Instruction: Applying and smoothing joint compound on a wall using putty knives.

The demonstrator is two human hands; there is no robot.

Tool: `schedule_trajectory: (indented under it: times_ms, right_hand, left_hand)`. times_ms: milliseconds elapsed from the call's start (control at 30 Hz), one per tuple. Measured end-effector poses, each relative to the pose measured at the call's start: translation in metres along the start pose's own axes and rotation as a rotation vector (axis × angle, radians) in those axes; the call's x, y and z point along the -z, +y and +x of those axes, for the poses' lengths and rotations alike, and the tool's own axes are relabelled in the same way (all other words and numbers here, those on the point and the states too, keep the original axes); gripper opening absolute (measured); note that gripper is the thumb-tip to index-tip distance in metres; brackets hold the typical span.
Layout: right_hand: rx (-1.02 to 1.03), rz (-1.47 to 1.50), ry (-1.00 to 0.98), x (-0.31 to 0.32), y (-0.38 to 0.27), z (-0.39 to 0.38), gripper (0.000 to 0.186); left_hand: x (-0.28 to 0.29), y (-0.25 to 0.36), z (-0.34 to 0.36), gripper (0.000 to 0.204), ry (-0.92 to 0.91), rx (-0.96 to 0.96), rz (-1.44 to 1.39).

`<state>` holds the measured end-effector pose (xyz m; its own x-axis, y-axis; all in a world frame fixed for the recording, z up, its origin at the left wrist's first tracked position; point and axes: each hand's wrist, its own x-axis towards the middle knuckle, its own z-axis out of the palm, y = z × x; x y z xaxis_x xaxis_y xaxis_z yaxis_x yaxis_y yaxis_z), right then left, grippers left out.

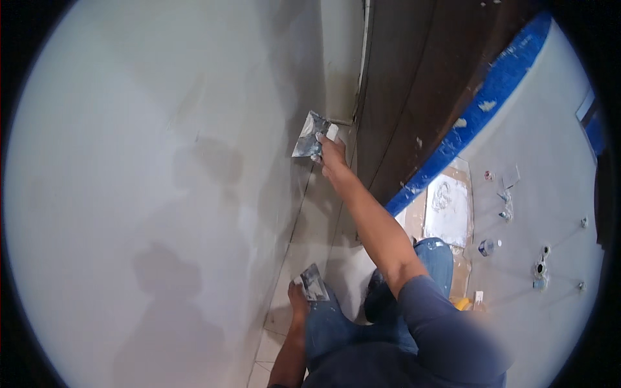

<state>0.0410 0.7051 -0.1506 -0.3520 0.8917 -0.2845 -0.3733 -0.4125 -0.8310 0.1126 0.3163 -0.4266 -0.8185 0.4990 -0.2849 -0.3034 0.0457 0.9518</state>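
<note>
My right hand (328, 150) reaches forward, closed on a wide putty knife (304, 136) smeared with grey and white compound. The blade is at the pale wall (142, 97) on the left, low near its far corner; whether it touches cannot be told. Below, my left hand (298, 295) is wrapped round a second putty knife (312, 282), also coated with compound, held over my left leg beside the wall.
A dark wooden panel (394, 64) with blue tape (491, 84) along its edge stands at the right. Below it lie a white board (446, 210) and a tiled floor (304, 213). Small plumbing fittings (542, 265) project from the right wall.
</note>
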Motion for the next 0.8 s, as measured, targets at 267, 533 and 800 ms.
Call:
schedule_trajectory:
  times_ms: [267, 533, 800]
  right_hand:
    - [0.193, -0.341, 0.241, -0.009, 0.050, 0.161, 0.013]
    - [0.131, -0.466, 0.218, -0.057, -0.002, 0.154, 0.023]
    - [0.399, -0.425, 0.181, -0.151, -0.137, 0.062, 0.033]
  left_hand:
    - [0.016, -0.054, 0.021, 0.029, 0.089, 0.139, 0.216]
    - [0.004, -0.021, 0.013, 0.034, -0.056, 0.209, -0.353]
    - [0.000, -0.015, 0.009, 0.031, 0.031, 0.080, -0.042]
